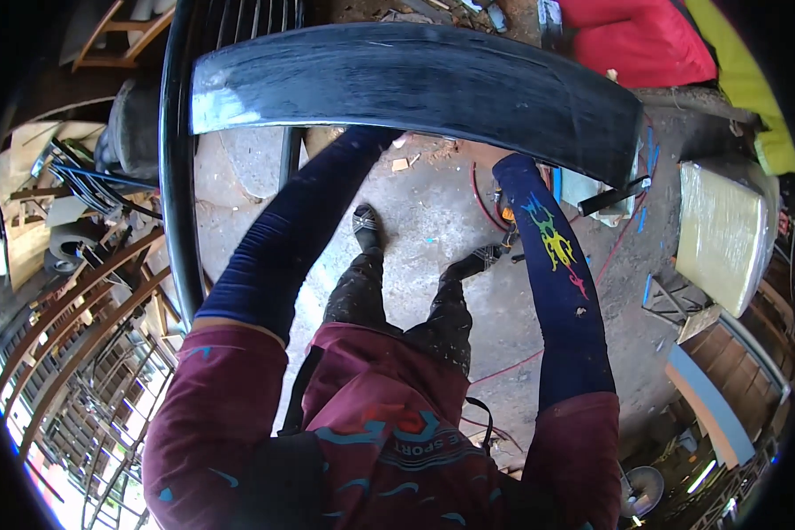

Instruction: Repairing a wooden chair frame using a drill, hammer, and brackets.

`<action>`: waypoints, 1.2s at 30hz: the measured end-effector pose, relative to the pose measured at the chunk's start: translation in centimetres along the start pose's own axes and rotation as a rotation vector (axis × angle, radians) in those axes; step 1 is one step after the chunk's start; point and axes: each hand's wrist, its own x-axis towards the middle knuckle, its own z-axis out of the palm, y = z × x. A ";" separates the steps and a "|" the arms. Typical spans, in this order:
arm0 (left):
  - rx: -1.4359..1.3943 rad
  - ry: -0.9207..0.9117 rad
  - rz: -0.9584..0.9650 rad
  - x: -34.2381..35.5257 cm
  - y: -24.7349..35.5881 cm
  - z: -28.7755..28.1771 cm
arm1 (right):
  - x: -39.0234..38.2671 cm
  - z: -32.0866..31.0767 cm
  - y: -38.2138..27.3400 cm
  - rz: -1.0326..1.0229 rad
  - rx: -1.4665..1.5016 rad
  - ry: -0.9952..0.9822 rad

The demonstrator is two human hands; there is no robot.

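Note:
A wide, glossy black board (397, 78) spans the view in front of me, with brush-like streaks and a pale sheen at its left end. Both my arms, in dark blue sleeves, reach under its near edge. Only a sliver of my left hand (402, 140) shows below that edge; its fingers are hidden behind the board. More of my right hand (480, 154) is visible, close to the left one, but the board covers its fingers too. The board's left end meets a black upright post (176, 168) of a slatted frame.
An orange-and-black power tool (507, 225) and a red hose (526, 360) lie near my right foot. Plastic-wrapped cushioning (723, 231) stands at the right, beyond a small metal frame (671, 305). Red fabric (636, 40) lies at the far right. Curved wooden pieces (79, 274) crowd the left.

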 end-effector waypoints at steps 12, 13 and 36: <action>0.081 0.012 -0.179 -1.3 -7.9 -2.6 | 0.1 0.0 0.1 -0.008 -0.090 -0.045; 0.076 0.011 -0.180 -1.3 -8.0 -2.4 | 0.0 0.0 0.2 -0.007 -0.094 -0.045; -0.017 0.074 -0.160 0.8 -3.8 -0.2 | -1.1 0.0 0.6 0.019 -0.132 -0.051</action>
